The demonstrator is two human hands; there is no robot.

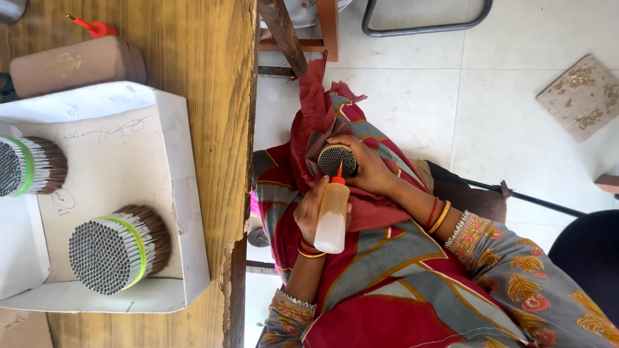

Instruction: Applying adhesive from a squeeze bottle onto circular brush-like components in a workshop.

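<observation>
Our left hand (314,209) grips a translucent squeeze bottle (333,218), its red nozzle touching the end of a round bundle of sticks (336,160) over our lap. Our right hand (367,166) wraps around that bundle, wrist bent inward. On the wooden table (206,58), a white cardboard tray (174,193) holds two green-banded bundles (119,248), beside a brown oblong case (77,64).

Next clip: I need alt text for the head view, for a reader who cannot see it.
Seen from above, a person's left hand tips a squeeze bottle, its red nozzle against the end of a round bundle of thin sticks held in the right hand over their lap. Beside them, a wooden table holds two more banded bundles on white card.
</observation>
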